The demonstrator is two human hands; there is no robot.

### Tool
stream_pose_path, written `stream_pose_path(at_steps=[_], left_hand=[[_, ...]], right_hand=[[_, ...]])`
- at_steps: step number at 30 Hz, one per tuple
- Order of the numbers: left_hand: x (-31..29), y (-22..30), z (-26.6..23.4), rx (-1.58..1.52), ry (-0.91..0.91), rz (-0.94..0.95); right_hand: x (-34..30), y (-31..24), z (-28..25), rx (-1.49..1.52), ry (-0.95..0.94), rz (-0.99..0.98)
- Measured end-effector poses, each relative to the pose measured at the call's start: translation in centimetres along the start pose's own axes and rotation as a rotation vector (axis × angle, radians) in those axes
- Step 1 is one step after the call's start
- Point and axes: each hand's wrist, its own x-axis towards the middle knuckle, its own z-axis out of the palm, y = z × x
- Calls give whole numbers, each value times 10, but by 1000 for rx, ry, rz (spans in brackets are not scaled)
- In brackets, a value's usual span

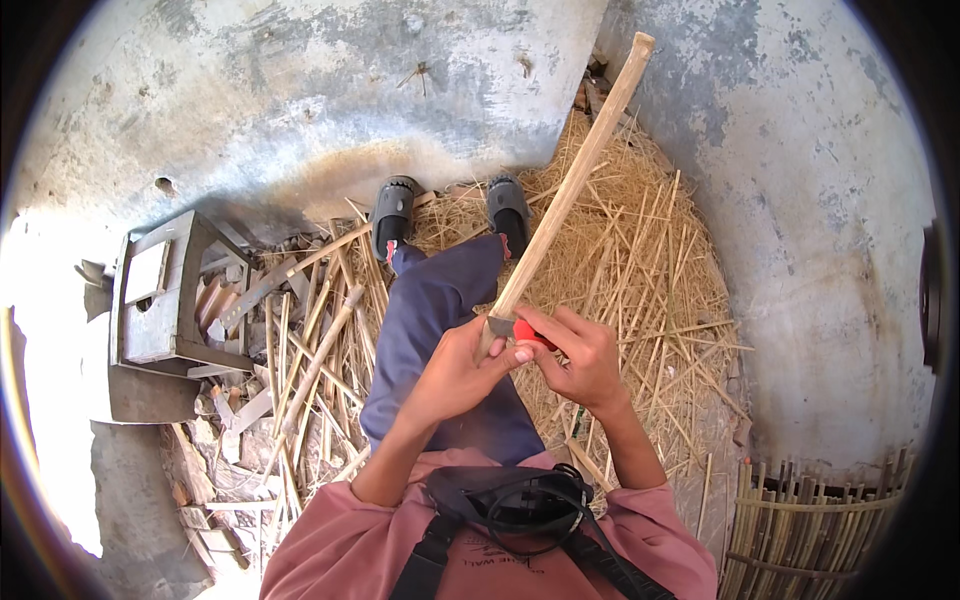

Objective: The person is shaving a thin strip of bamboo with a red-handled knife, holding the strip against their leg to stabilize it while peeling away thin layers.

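A long, pale wooden stick [575,190] slants from my hands up toward the far right. Its near end lies in my left hand [452,372], whose fingers are wrapped round it. My right hand [585,358] grips a small knife [535,333] by its red handle. The short grey blade rests across the stick close to my left fingers. The left thumb reaches over to the red handle. Part of the stick's near end is hidden by the left hand.
Straw and split sticks [660,260] cover the floor on the right. More sticks [310,370] and scraps lie left of my legs, beside a wooden box frame [160,300]. Grey walls [400,90] stand ahead. A woven stick basket [810,530] sits at the near right.
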Motion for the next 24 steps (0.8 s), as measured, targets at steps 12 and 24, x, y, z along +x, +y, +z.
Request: stream_pose_path(at_steps=[12,24], left_hand=[[1,2,1,-253,-85,1],[0,6,5,-222,-32,-48]], right_hand=[[-6,-3,8,19,61,16],[-9,-16,14,-168,180,35]])
